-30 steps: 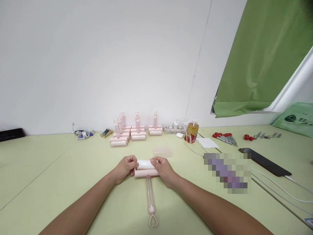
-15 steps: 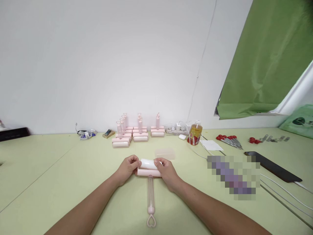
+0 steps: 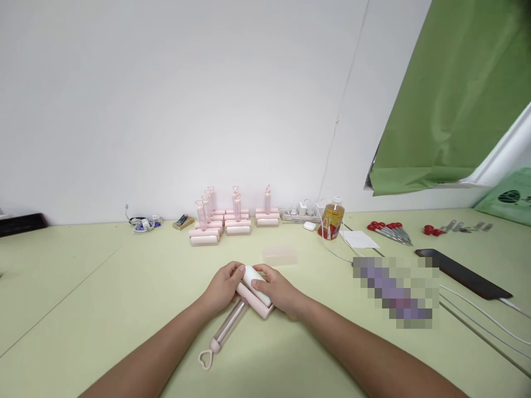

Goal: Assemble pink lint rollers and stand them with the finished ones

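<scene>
A pink lint roller (image 3: 254,296) with a white roll lies on the pale green table (image 3: 103,309) in front of me. Its clear handle (image 3: 229,327) points toward my near left and ends in a heart-shaped loop (image 3: 205,359). My left hand (image 3: 224,286) grips the roller head's left end with curled fingers. The right end sits under my right hand (image 3: 277,290), whose thumb presses on the white roll. A clear plastic cover (image 3: 280,255) rests on the table just beyond my hands.
Several assembled pink rollers (image 3: 232,218) stand at the back by the wall, next to a power strip (image 3: 301,214) and a drink bottle (image 3: 332,220). Red-handled tools (image 3: 390,232), a phone (image 3: 462,273) with cables and a green curtain (image 3: 452,94) are on the right.
The roller has been turned: its handle, which pointed straight toward me, now swings toward my near left, and the head is angled. Both hands stay on it.
</scene>
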{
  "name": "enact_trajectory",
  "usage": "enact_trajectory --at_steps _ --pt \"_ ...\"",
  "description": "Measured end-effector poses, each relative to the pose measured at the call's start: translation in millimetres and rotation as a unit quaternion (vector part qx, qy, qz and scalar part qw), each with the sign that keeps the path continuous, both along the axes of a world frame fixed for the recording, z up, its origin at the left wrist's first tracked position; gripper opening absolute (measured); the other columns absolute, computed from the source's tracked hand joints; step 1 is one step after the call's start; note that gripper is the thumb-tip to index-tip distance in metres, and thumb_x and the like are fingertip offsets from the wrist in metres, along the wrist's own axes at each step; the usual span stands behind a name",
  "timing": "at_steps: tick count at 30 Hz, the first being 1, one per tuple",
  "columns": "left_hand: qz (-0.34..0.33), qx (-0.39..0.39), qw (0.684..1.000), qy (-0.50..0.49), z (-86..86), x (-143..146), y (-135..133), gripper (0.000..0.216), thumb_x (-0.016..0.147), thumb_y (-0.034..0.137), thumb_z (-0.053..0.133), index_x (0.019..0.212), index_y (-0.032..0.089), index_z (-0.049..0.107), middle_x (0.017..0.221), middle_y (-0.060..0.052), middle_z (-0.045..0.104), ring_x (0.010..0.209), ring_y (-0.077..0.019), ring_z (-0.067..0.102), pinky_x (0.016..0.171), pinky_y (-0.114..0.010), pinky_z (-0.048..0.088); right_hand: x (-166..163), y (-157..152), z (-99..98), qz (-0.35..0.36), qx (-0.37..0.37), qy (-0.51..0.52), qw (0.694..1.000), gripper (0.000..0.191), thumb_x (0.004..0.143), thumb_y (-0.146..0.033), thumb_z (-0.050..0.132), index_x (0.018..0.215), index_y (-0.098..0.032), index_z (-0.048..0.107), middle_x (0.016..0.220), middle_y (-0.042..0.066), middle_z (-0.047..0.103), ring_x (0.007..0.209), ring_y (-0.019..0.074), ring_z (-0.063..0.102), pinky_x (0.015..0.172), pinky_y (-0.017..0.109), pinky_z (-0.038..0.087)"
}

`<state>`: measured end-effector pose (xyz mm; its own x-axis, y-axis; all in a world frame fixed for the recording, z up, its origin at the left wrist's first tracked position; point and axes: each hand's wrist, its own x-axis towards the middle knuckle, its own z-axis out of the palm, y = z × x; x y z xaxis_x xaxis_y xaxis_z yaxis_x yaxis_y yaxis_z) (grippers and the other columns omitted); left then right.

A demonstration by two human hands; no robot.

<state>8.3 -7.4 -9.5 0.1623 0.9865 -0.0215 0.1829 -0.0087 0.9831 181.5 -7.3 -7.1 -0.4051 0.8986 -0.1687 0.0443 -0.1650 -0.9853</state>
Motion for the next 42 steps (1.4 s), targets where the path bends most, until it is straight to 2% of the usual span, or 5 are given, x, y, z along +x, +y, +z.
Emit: enact_trajectory --at_steps 9,15,20,27,42 --pt "-0.004 -0.009 1.000 -0.006 -1.7 1 -2 0.038 0.084 0.056 0.053 0.086 0.019 0.057 0.046 0.006 0.048 0.036 -0.0102 0.040 0.037 -0.021 0.029 -6 -5 -10.6 -0.055 0.066 0.035 0.996 0.046 0.076 -0.033 0.065 0.117 -0.017 0.055 0.094 0.004 0.066 0.079 0.0171 0.062 0.067 0.027 0.048" --pt "0.070 -0.036 0.997 -0.026 -0.7 -6 3 0.028 0.088 0.045 0.049 0.091 0.017 0.057 0.048 0.007 0.046 0.033 -0.0076 0.035 0.033 -0.019 0.026 -4 2 -11.4 -0.249 0.078 0.083 0.962 0.060 0.079 -0.043 0.059 0.131 -0.021 0.041 0.086 0.001 0.058 0.060 0.0135 0.057 0.045 0.023 0.045" --pt "0.072 -0.051 0.996 -0.027 4.4 -17 9 0.030 0.085 0.044 0.055 0.093 0.016 0.060 0.058 0.004 0.055 0.034 -0.0056 0.036 0.032 -0.019 0.026 5 4 -6.4 -0.160 0.121 0.005 0.980 0.056 0.080 -0.043 0.058 0.131 -0.025 0.044 0.093 0.002 0.059 0.063 0.0156 0.058 0.044 0.024 0.045" --pt "0.073 -0.017 0.993 0.088 6.6 -21 4 0.036 0.083 0.044 0.059 0.103 0.016 0.065 0.050 0.006 0.050 0.037 -0.0080 0.040 0.038 -0.020 0.031 36 17 2.3 -0.063 0.245 -0.132 0.958 0.034 0.079 -0.033 0.062 0.109 -0.018 0.063 0.108 0.007 0.068 0.097 0.0218 0.062 0.087 0.035 0.045" --pt "0.077 0.051 0.967 0.236 10.8 -26 -4 0.040 0.084 0.043 0.054 0.116 0.020 0.056 0.076 -0.001 0.062 0.053 -0.0124 0.052 0.053 -0.025 0.041 74 29 26.4 0.072 0.313 -0.377 0.869 0.029 0.080 -0.032 0.062 0.108 -0.023 0.065 0.108 0.005 0.068 0.093 0.0233 0.061 0.075 0.031 0.043"
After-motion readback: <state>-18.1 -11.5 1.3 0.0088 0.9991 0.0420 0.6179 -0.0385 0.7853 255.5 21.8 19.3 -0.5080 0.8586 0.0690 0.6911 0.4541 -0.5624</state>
